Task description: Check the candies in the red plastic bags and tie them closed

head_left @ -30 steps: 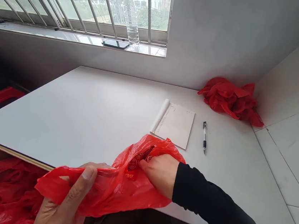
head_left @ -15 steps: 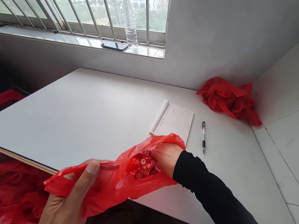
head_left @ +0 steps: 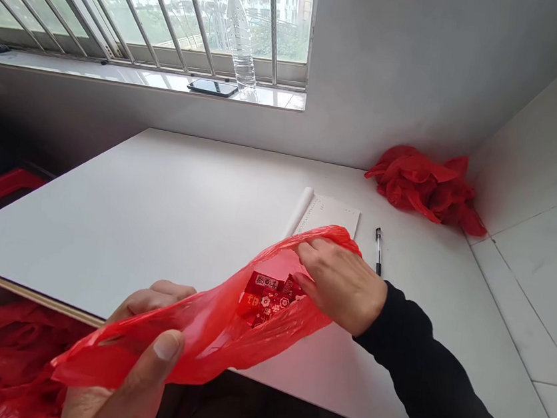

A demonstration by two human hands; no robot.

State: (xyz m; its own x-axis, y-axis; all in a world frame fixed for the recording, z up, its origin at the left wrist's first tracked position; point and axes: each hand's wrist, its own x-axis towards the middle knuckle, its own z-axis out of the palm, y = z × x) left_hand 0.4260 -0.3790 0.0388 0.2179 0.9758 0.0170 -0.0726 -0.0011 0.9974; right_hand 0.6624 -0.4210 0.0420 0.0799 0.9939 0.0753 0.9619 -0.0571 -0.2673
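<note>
A thin red plastic bag is stretched between my two hands above the table's front edge, its mouth facing me. My left hand pinches the left end, thumb on the near side and fingers behind. My right hand has its curled fingers inside the rim at the right end and holds that side up; the fingertips are partly hidden. Inside the bag, several small red printed packets with white flowers and characters lie close to my right thumb.
A cardboard box of red plastic bags stands front left. On the white table lie a notepad, a pen and a crumpled red bag pile. The sill holds a phone and a water bottle.
My right hand has drawn back up and right from deep among the packets to the rim. The bag is pulled longer and tauter, and my left hand has shifted slightly left.
</note>
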